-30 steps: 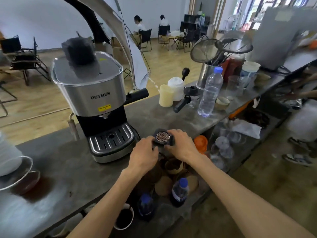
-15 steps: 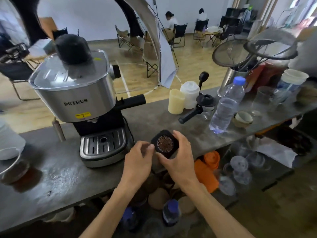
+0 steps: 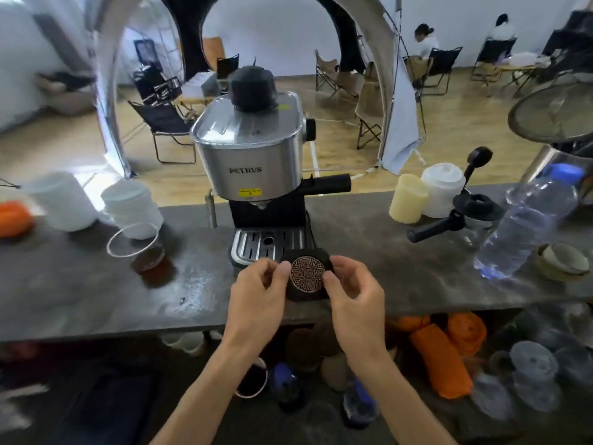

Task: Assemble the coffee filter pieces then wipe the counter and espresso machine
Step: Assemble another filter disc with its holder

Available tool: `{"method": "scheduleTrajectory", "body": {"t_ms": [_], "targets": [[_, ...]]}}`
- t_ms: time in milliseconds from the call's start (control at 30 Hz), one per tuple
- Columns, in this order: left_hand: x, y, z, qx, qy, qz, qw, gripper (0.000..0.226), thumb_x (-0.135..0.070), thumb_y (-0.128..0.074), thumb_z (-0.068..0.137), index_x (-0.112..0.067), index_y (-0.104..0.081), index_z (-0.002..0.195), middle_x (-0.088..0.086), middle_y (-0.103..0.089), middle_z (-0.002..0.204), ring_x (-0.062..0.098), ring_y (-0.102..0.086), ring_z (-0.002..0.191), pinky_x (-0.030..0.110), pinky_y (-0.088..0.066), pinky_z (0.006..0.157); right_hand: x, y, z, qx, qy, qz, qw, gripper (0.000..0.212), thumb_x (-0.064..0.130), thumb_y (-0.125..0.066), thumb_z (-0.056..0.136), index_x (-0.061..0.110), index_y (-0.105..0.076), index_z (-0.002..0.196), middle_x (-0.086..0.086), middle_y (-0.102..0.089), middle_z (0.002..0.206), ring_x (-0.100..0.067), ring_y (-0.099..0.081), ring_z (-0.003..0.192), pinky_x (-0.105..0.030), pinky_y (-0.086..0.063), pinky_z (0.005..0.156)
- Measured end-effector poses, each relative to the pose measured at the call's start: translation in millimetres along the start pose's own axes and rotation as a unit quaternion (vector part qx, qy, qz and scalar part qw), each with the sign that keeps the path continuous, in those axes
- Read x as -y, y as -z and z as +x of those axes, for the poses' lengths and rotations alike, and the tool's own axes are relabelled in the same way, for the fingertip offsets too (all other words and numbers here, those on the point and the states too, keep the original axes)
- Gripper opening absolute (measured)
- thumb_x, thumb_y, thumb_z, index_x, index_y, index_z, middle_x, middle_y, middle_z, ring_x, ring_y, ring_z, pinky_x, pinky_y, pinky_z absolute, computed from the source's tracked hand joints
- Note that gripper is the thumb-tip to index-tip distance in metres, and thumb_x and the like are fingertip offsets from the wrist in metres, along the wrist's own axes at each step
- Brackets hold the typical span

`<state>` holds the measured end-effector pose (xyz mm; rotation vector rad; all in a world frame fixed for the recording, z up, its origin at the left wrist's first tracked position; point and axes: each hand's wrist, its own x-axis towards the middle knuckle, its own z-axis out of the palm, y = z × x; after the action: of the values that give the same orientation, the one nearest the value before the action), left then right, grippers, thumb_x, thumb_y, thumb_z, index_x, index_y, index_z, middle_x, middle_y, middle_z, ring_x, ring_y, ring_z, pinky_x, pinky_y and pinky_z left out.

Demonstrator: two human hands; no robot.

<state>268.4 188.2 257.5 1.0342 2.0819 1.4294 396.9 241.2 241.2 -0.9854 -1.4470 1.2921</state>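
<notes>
Both hands pinch the black filter piece (image 3: 307, 277) at centre: left hand (image 3: 258, 300) at its nine o'clock, right hand (image 3: 354, 301) at three. At its twelve o'clock the espresso machine (image 3: 253, 162) reads "PETRUS", its yellow label illegible.

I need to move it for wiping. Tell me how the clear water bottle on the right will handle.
The water bottle stands tall and narrow, so a high push probably tips it. It looks mostly empty, likely light, and its thin plastic may dent under a squeeze.
</notes>
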Motion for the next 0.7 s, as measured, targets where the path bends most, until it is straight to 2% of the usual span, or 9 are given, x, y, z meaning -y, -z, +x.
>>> {"method": "scheduleTrajectory", "body": {"t_ms": [100,167,233,300,400,533,633,700], "targets": [[9,46,-6,-0.055,0.012,-0.023,0.998,0.026,-0.035,-0.055,0.098,-0.021,-0.065,0.078,0.003,-0.069,0.070,0.014,-0.062,0.062,0.036,-0.053,0.058,10,-41,-11,0.032,0.002,0.021,0.999,0.017,0.010,-0.064,0.093,0.020,-0.066,0.107,0.006,-0.069,0.097,0.005,-0.064,0.091,-0.009,-0.050,0.076],[18,82,-11,-0.083,0.023,-0.025,0.996,0.027,-0.036,-0.054,0.098,-0.020,-0.064,0.080,0.005,-0.070,0.073,0.022,-0.066,0.066,0.046,-0.057,0.062,17,-74,-21,0.065,0.008,0.027,0.997,0.016,0.010,-0.065,0.093,0.020,-0.065,0.105,0.005,-0.069,0.096,0.003,-0.065,0.090,-0.011,-0.051,0.077],[30,121,-17,-0.109,0.035,-0.030,0.993,0.024,-0.034,-0.053,0.099,-0.020,-0.065,0.083,0.005,-0.071,0.077,0.025,-0.069,0.069,0.050,-0.059,0.064,23,-110,-33,0.097,0.015,0.029,0.995,0.015,0.011,-0.066,0.092,0.021,-0.066,0.103,0.004,-0.069,0.095,-0.001,-0.066,0.090,-0.016,-0.053,0.079],[44,163,-23,-0.137,0.045,-0.044,0.989,0.021,-0.028,-0.054,0.100,-0.019,-0.065,0.085,0.004,-0.072,0.079,0.026,-0.070,0.073,0.047,-0.060,0.065,29,-150,-48,0.125,0.022,0.034,0.991,0.014,0.011,-0.067,0.091,0.021,-0.066,0.100,0.003,-0.070,0.093,-0.004,-0.067,0.089,-0.021,-0.055,0.079],[66,232,-34,-0.174,0.044,-0.060,0.982,0.016,-0.015,-0.055,0.099,-0.019,-0.067,0.090,0.000,-0.074,0.083,0.014,-0.071,0.081,0.031,-0.059,0.069,37,-214,-78,0.155,0.009,0.048,0.987,0.014,0.010,-0.068,0.090,0.021,-0.067,0.098,-0.001,-0.071,0.092,-0.010,-0.069,0.088,-0.028,-0.057,0.080],[100,329,-54,-0.184,0.032,-0.087,0.978,0.024,-0.003,-0.053,0.096,-0.020,-0.069,0.095,0.002,-0.075,0.085,0.005,-0.071,0.076,0.022,-0.056,0.059,49,-304,-129,0.179,-0.004,0.060,0.982,0.015,0.009,-0.068,0.090,0.022,-0.067,0.096,0.000,-0.072,0.093,-0.011,-0.070,0.090,-0.030,-0.058,0.079],[127,398,-66,-0.191,0.039,-0.101,0.976,0.026,-0.004,-0.053,0.096,-0.021,-0.071,0.103,-0.001,-0.076,0.087,0.007,-0.072,0.081,0.024,-0.058,0.063,62,-365,-170,0.195,-0.017,0.072,0.978,0.015,0.011,-0.067,0.091,0.023,-0.066,0.099,0.003,-0.072,0.094,-0.008,-0.070,0.089,-0.021,-0.056,0.067],[143,438,-71,-0.199,0.042,-0.107,0.973,0.025,-0.006,-0.054,0.097,-0.020,-0.071,0.108,-0.002,-0.076,0.089,0.011,-0.072,0.085,0.029,-0.059,0.067,70,-400,-192,0.195,-0.017,0.071,0.978,0.015,0.012,-0.067,0.092,0.024,-0.066,0.100,0.004,-0.073,0.095,-0.009,-0.070,0.091,-0.020,-0.055,0.065]]}}
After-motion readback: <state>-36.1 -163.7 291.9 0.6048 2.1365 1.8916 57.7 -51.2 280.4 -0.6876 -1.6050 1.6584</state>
